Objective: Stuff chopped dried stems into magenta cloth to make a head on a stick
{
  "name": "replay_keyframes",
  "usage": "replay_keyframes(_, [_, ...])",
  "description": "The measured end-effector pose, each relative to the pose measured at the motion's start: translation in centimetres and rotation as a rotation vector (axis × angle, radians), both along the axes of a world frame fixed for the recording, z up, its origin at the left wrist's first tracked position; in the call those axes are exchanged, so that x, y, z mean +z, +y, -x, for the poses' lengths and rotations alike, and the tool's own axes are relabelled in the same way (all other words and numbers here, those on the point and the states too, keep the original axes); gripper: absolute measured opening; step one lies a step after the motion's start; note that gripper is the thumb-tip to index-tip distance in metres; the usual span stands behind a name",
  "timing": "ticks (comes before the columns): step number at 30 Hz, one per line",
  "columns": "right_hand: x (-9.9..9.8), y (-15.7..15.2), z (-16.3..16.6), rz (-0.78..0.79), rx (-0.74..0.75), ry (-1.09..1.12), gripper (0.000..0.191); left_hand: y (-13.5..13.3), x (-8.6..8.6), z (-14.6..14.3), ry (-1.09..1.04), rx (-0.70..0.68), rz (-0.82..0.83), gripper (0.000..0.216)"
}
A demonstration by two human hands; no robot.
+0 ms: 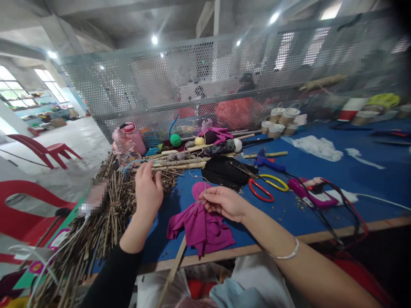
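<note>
A magenta cloth [205, 231] lies at the table's front, gathered into a round head with a narrow neck and a spread skirt. A flat wooden stick [173, 269] comes out from under it, over the table edge. My right hand [226, 203] pinches at the neck, where a thin pale string [197, 201] shows; the fingertips partly cover it. My left hand [148, 188] is raised to the left of the cloth, its thumb apart from the fingers, with nothing visible in it. Behind it lie bundled dry twigs [112, 209].
Red-and-yellow-handled scissors [268, 188] lie on black cloth [224, 171]. Nearby are a blue glue gun [268, 161] and a purple power strip [310, 194] with cords. Yarn balls, sticks and a pink jug [136, 139] stand before a perforated metal screen [144, 85].
</note>
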State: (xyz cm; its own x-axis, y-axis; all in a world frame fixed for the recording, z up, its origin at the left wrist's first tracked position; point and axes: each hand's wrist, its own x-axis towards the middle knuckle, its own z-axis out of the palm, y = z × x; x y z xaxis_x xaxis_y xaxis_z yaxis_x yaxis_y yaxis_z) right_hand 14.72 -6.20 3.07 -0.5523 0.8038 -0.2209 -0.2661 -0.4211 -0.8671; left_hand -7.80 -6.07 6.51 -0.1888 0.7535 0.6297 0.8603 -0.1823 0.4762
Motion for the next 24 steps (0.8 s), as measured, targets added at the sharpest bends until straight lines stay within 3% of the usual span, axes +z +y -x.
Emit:
replay_keyframes(2, [0.2, 0.1, 0.0, -0.036, 0.019, -0.003, 0.028, -1.1, -0.4, -1.9, -0.137, -0.336, 0.174, 0.03])
replay_keyframes(4, [0.4, 0.2, 0.1, -0.114, 0.047, -0.024, 0.029, -1.9, -1.2, -3.8, -0.33, -0.645, 0.43, 0.041])
replay_keyframes(6, [0.8, 0.1, 0.0, -0.203, 0.072, -0.073, 0.026, -2.3, -2.1, -5.1, -0.446, -0.768, 0.543, 0.05])
replay_keyframes(10, [0.8, 0.0, -0.3, -0.495, 0.029, -0.313, 0.01, -2.2, -3.1, -5.6, -0.547, -0.748, 0.563, 0.038])
replay_keyframes(13, [0.1, -0.2, -0.3, -0.959, -0.229, -0.572, 0.011, -2.0, -2.9, -5.2, -0.635, -0.723, 0.598, 0.036])
replay_keyframes(15, [-0.5, -0.3, 0.0, -1.171, -0.399, -0.679, 0.016, -1.9, -2.6, -5.1, -0.721, -0.744, 0.638, 0.04])
replay_keyframes(19, [-1.5, -0.5, 0.8, -1.192, -0.591, -0.754, 0.014, -1.7, -2.4, -5.6, -0.922, -0.789, 0.729, 0.051])
replay_keyframes(21, [-1.6, -0.6, 1.0, -1.158, -0.612, -0.768, 0.016, -1.4, -2.6, -5.9, -0.978, -0.787, 0.759, 0.055])
replay_keyframes(24, [-1.5, -0.6, 0.8, -1.115, -0.605, -0.734, 0.016, -1.2, -2.6, -5.9, -0.975, -0.775, 0.738, 0.041])
